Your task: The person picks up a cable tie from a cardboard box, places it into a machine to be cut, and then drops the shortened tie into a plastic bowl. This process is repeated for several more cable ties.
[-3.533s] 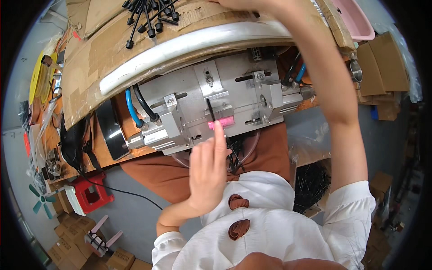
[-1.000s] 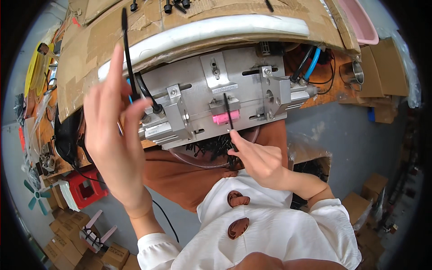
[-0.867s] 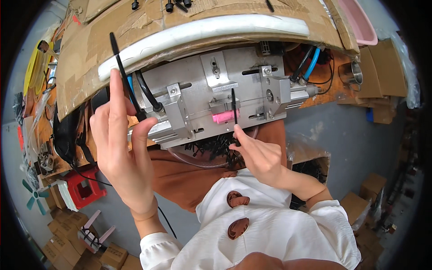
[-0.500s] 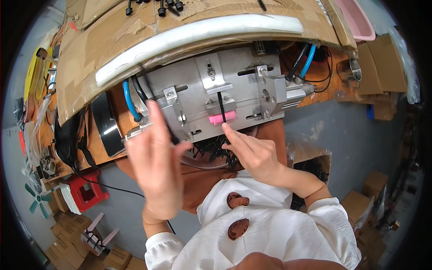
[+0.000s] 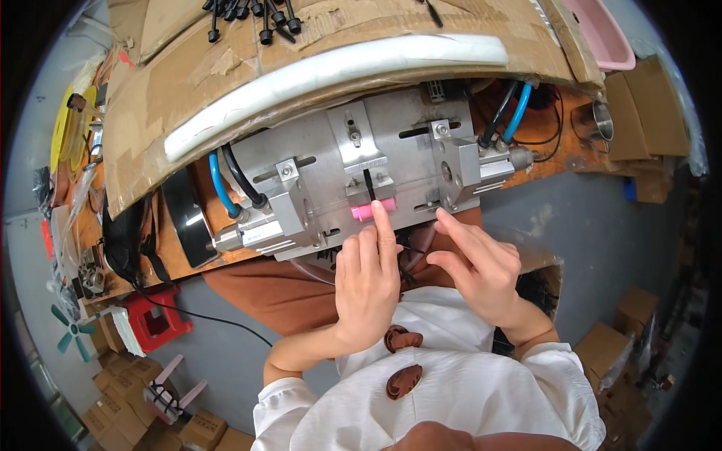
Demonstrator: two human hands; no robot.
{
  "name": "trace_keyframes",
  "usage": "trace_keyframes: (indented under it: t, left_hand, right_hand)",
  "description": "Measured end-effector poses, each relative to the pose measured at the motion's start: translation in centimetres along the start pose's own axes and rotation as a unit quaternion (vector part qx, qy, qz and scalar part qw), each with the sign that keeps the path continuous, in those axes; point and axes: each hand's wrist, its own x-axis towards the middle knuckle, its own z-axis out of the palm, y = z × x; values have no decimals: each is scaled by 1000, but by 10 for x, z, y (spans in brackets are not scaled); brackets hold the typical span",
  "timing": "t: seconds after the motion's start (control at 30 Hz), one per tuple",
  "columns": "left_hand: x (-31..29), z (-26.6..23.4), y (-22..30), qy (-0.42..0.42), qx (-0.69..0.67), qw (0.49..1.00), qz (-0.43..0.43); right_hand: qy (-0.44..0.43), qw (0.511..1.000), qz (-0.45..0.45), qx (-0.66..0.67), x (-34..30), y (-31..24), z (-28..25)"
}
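A metal clamping fixture (image 5: pixel 316 188) stands at the edge of the bench in front of me. In its middle, a thin black rod (image 5: pixel 368 184) runs down from a small metal block across a pink cylinder (image 5: pixel 362 213). The index finger of my left hand (image 5: pixel 367 274) is stretched out, its tip on the lower part of the rod at the pink cylinder. The other fingers are bent, and the thumb is mostly hidden. To the right, just below the fixture's edge, my right hand (image 5: pixel 481 267) is open, thumb and index finger apart with nothing visible between them.
Above the fixture lies cardboard (image 5: pixel 301 68) with a white padded strip (image 5: pixel 338 62) and several black rods with thick ends (image 5: pixel 265 19). Blue hoses (image 5: pixel 218 184) reach the side cylinders. A dark flat panel (image 5: pixel 186 218) lies left; a metal cup (image 5: pixel 594 124) stands right.
My left hand has come from the left onto the rod at the pink cylinder. My right hand has let go of the rod and moved right, its fingers spreading.
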Motion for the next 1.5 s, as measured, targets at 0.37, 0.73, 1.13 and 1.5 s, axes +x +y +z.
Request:
trace_keyframes:
  t: [0.37, 0.73, 1.13, 1.5]
  left_hand:
    - [87, -71, -60, 112, -30, 987, 109]
    - [212, -80, -159, 21, -85, 996, 10]
    - [202, -64, -96, 30, -157, 981, 113]
    - [173, -117, -126, -110, -219, 969, 30]
  right_hand:
    - [98, 946, -275, -142, 127, -5, -11]
    - [-157, 935, -115, -298, 247, -49, 25]
    - [17, 918, -52, -393, 226, 48, -68]
    - [10, 915, -76, -397, 289, 58, -41]
